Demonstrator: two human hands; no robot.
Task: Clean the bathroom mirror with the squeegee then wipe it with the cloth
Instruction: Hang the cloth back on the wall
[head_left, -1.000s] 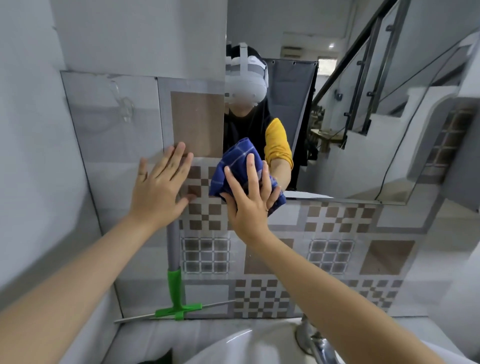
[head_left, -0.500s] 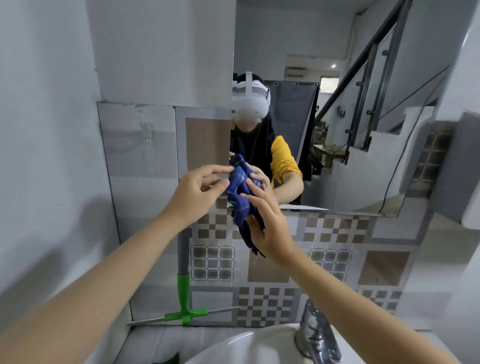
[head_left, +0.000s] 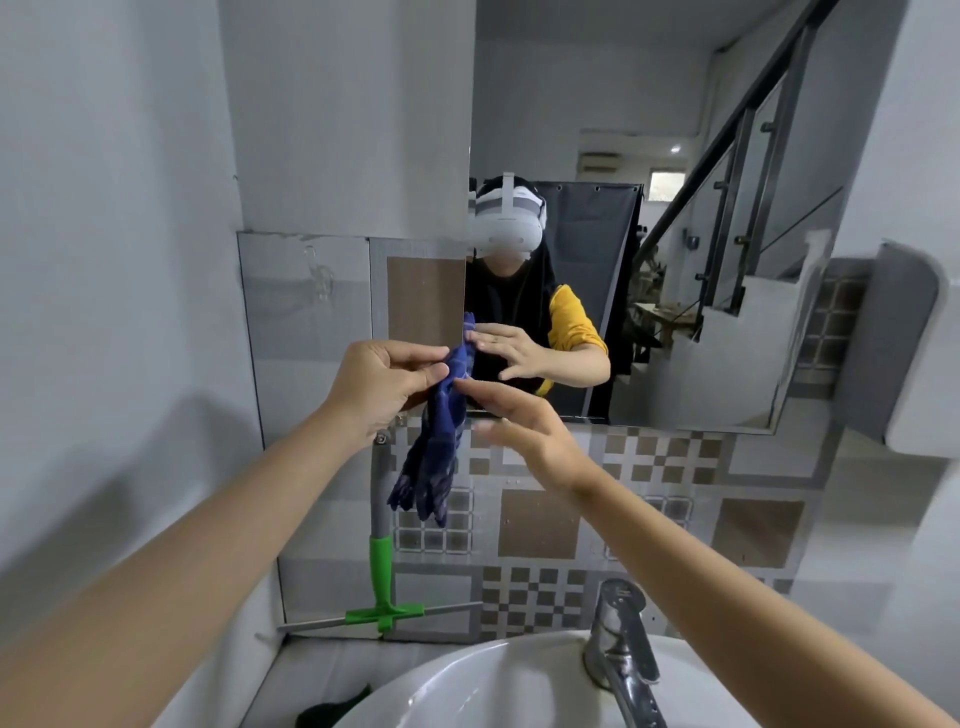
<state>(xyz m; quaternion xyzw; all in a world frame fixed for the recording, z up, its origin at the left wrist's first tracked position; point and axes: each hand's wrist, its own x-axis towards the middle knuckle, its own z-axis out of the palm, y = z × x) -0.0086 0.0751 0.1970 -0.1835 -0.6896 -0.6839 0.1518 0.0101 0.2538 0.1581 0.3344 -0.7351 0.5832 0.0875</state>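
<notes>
Two hands meet at the centre of the frame before the frameless wall mirror (head_left: 675, 260). The blue checked cloth (head_left: 434, 452) hangs limp from the left hand (head_left: 384, 384), pinched at its top edge between thumb and fingers. Soft and light, it probably needs bunching into a pad for wiping. The right hand (head_left: 524, 431) is spread open, fingertips (head_left: 462, 385) apparently brushing the cloth. The green-handled squeegee (head_left: 382, 582) leans on the tiles, lower centre-left.
</notes>
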